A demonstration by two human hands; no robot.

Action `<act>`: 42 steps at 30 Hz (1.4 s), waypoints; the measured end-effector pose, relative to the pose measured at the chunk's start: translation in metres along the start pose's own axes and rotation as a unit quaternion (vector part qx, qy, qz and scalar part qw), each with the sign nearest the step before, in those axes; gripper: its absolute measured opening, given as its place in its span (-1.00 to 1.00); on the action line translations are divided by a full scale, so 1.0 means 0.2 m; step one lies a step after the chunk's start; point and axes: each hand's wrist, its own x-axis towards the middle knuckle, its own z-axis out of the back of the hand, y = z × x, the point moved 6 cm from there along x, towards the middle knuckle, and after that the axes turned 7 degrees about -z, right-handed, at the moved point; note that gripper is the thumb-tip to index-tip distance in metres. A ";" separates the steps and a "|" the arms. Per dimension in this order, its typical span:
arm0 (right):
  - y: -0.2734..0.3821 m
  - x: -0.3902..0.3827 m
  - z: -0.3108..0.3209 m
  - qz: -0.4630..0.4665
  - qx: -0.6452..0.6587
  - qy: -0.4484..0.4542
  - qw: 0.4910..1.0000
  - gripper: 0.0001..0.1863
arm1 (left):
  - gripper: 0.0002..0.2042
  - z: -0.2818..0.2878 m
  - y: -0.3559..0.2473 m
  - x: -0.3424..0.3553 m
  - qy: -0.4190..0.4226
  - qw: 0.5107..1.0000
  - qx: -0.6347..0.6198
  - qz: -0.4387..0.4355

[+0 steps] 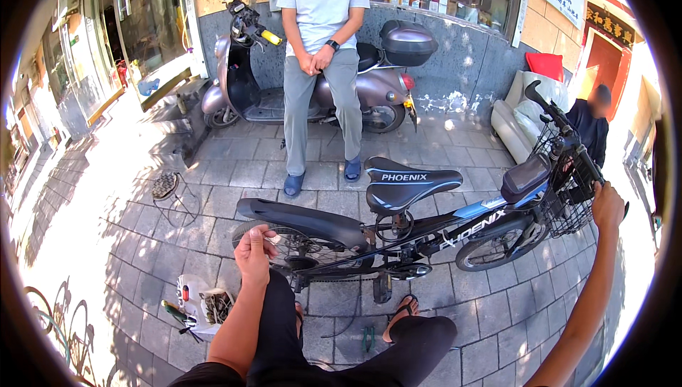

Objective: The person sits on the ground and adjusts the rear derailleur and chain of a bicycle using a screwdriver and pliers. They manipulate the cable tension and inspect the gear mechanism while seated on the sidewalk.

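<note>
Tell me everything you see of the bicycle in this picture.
The bicycle has a black frame with blue and white sections, a black saddle with light blue lines, a long black rear mudguard that looks plastic, a dark pouch behind the handlebar and a black wire basket in front. It stands roughly upright on grey paving, side-on, front wheel to the right. The right hand grips the handlebar's near end; the left hand is by the rear wheel, contact unclear.
</note>
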 end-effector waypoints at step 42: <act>0.60 0.15 0.05 0.068 -0.018 -0.082 0.994 -0.50 | -0.63 0.14 0.08 0.04 -0.003 0.995 0.087 0.056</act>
